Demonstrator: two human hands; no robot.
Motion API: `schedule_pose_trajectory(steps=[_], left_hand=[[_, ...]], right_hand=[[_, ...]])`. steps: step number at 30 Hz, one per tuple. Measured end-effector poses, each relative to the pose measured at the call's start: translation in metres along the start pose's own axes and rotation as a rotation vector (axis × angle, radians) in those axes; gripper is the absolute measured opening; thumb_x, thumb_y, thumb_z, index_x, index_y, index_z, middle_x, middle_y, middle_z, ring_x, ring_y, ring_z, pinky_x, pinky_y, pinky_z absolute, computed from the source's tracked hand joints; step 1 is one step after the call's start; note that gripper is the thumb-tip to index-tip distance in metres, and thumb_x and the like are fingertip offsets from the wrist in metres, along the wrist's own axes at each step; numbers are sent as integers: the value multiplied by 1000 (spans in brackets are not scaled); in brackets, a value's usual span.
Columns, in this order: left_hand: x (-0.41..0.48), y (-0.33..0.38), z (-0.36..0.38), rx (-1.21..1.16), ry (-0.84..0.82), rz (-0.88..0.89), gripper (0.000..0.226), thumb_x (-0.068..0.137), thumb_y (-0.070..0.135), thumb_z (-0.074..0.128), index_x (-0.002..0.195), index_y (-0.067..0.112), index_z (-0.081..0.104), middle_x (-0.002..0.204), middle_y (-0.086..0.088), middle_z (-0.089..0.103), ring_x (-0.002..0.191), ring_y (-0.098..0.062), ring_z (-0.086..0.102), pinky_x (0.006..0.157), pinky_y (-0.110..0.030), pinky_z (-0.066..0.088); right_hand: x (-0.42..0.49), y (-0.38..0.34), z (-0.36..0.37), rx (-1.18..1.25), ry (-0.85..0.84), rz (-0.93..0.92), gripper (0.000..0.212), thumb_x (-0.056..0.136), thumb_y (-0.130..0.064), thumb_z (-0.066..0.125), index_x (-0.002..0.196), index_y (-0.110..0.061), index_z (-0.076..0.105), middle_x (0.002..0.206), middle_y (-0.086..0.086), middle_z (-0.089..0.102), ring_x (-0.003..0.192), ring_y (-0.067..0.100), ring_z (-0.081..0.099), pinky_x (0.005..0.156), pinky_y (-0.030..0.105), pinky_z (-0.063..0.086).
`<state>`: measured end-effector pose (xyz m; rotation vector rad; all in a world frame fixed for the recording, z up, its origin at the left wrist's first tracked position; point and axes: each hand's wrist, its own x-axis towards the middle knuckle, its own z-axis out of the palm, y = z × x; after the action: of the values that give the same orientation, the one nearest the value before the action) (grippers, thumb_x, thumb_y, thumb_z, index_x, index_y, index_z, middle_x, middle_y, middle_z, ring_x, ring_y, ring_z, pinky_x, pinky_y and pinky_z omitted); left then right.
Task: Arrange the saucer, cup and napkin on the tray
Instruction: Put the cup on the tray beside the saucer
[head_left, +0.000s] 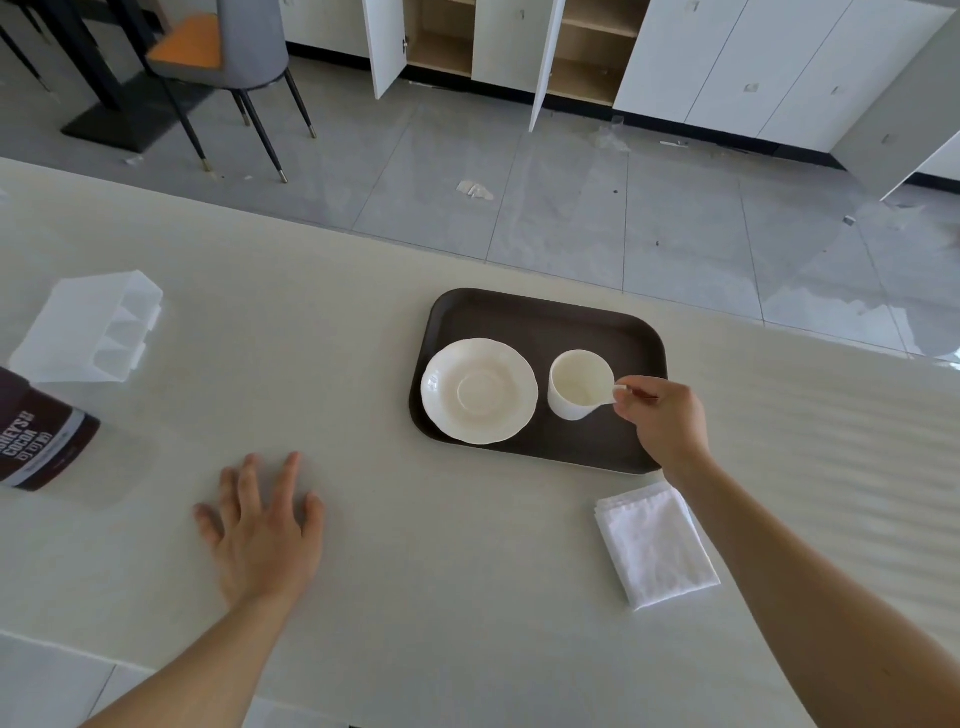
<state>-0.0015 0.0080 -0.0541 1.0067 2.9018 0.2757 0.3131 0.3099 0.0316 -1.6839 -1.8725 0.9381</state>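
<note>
A dark brown tray lies on the pale table. On its left half rests a white scalloped saucer. To the right of the saucer stands a white cup, empty, over the tray's right half. My right hand pinches the cup's handle from the right. A folded white napkin lies on the table just in front of the tray's right corner, beside my right forearm. My left hand rests flat on the table, fingers spread, well left of the tray and holding nothing.
A brown cocoa tin lies at the table's left edge, with a clear plastic container behind it. The table's far edge runs just beyond the tray; past it are grey floor tiles, a chair and white cabinets with open doors.
</note>
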Motion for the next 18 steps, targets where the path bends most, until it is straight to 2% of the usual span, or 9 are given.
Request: schedule_pose_trajectory(steps=[5,10,14,18], left_hand=[[1,-1,3,2,3,-3,60,86,48,34,143,34,41,156,-12,31,147,-34,17,117,-57,9],[1,-2,4,8,1,-7,59,86,48,34,144,36,38,156,-10,29,147,-32,15,117,-56,8],[1,-1,3,9,-5,-11,60,86,48,34,144,36,39,156,-10,29,147,-31,14,117,-55,8],[1,-1,1,17,-9,-8,60,86,49,33,145,35,39,156,-11,30,147,-33,16,117,-56,8]], right_hand=[[6,5,6,59,-8,29,12,92,-21,67,98,-20,78,93,0,75,89,22,67,81,34,56],[9,8,16,67,-4,36,12,93,-22,67,99,-22,78,97,-1,75,89,20,66,77,28,55],[10,10,19,76,-3,45,12,93,-23,67,98,-24,77,94,-3,75,88,18,68,80,32,58],[11,9,20,101,-10,49,10,93,-23,68,93,-31,73,84,-15,71,81,12,70,74,28,58]])
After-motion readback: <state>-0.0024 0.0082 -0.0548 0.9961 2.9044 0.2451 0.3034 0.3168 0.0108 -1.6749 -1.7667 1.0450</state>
